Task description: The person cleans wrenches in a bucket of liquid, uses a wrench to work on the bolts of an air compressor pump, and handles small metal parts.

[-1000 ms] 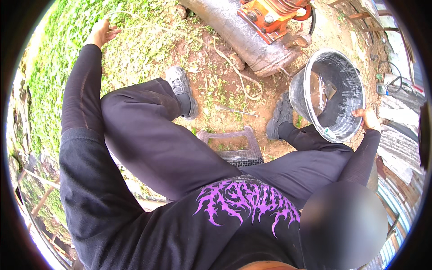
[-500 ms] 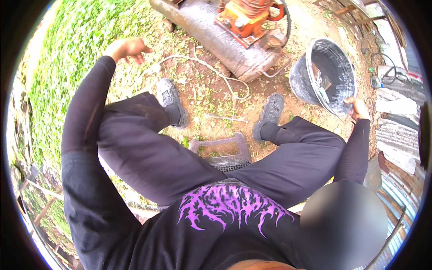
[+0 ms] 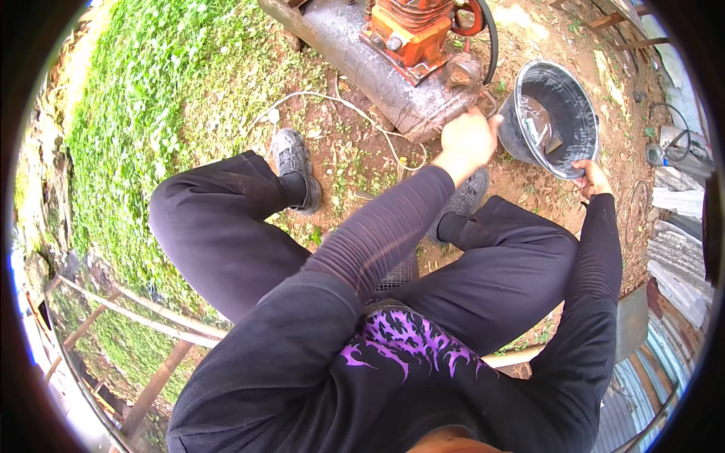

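Beyond the right knee, a black bucket is held at a tilt, its pale-smeared inside turned toward the body. Its near rim is gripped by the right hand, fingers hooked over the edge, while the left hand is stretched right across the body, placed just beside the bucket's left wall and over the end of the grey tank. Those left fingers are bunched rather than spread; whether anything is pinched in them, or the bucket touched, cannot be told.

Down inside, a pale metal piece and a dark flat piece are seen close together, too small to be named. Here's the risk: if the bucket is tipped further by that one grip, the loose pieces could be spilled over the rim. And the base? Hidden, so if no weight is borne below, the rim could be wrenched from the fingers.

Tight quarters, too: should the left hand be swung carelessly, knuckles could be knocked against the tank. Near the right shoe, a pale hose is looped; a foot could be snagged if shifted.
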